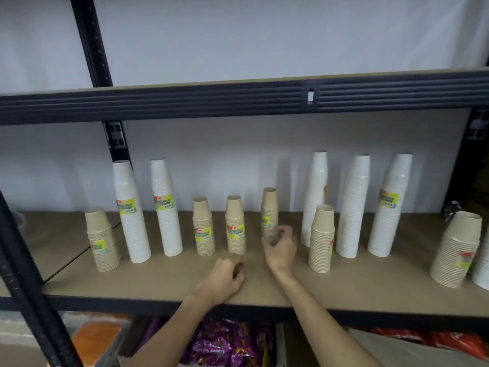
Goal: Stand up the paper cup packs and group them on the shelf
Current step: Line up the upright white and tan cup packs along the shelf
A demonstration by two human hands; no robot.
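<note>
Several paper cup packs stand upright on the brown shelf board (pixel 164 276). Two tall white packs (pixel 131 210) stand at the left, three more tall white packs (pixel 353 207) at the right. Short tan packs stand among them: one at far left (pixel 102 239), three in the middle (pixel 235 223), one (pixel 321 238) in front of the right white packs, one (pixel 456 249) at far right. My left hand (pixel 225 278) rests on the board just in front of a middle tan pack, fingers curled, holding nothing. My right hand (pixel 281 246) hovers beside the rightmost middle tan pack (pixel 269 213), fingers apart, empty.
A black metal beam (pixel 238 100) of the upper shelf crosses above. Black uprights stand at the left (pixel 29 282) and at the back left (pixel 91 41). Purple snack bags (pixel 225 345) and orange packs (pixel 434 340) lie on the lower shelf. Another white pack (pixel 483 271) is cut off by the right edge.
</note>
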